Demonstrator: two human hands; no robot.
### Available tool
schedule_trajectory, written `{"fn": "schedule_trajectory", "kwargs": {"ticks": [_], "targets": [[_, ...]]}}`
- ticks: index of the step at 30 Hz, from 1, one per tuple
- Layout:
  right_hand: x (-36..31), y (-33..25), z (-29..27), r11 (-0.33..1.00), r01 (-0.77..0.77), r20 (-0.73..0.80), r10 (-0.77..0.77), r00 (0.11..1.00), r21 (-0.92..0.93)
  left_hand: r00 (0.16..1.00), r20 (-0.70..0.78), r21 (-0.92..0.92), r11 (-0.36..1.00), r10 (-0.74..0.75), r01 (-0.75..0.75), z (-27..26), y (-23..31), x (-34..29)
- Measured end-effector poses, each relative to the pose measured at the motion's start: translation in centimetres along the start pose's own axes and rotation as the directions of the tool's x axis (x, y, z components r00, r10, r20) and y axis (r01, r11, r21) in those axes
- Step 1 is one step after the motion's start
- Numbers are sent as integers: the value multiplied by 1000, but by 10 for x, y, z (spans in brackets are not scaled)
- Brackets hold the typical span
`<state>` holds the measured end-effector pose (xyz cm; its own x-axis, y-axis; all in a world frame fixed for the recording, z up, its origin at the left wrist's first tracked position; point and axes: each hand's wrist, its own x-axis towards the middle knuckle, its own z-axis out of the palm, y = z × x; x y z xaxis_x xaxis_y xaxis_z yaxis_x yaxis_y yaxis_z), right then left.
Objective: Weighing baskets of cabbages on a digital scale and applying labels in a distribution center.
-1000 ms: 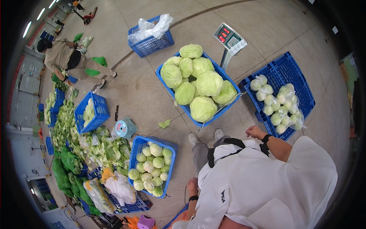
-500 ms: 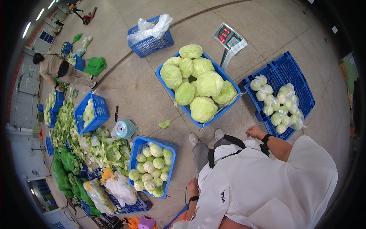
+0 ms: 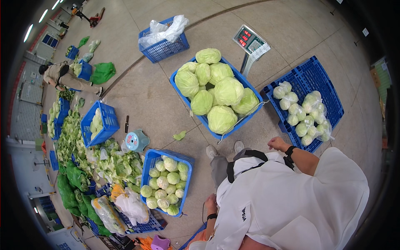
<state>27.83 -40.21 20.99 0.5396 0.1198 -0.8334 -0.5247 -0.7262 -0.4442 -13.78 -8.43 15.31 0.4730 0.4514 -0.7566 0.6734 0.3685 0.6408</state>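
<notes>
filling blue crate [image 3: 190, 177], green cabbages [image 3: 173, 178]; right hand [image 3: 276, 144] loosely curled, empty; left hand [image 3: 211, 204] unclear

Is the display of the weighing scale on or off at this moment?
On: the display shows glowing red digits.

Large cabbages [image 3: 228, 91] fill a blue crate [image 3: 238, 76].

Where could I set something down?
Bare floor lies between the bag-filled basket, the large-cabbage crate and the stool, and beyond the pallet, right of the scale display. The left is crowded: loose leaves spread beside crates and green sacks.
</notes>
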Motion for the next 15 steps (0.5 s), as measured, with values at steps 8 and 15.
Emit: {"fn": "schedule_trajectory", "kwargs": {"ticks": [8,15], "targets": [[10,10,2,1000,6,6,-6,1000,10,1000,-1,-41,999,2,-2,-3,-6,3],[9,9,1,1000,6,11,-6,1000,30,1000,-2,3,1000,22,-22,0,-1,4]]}}
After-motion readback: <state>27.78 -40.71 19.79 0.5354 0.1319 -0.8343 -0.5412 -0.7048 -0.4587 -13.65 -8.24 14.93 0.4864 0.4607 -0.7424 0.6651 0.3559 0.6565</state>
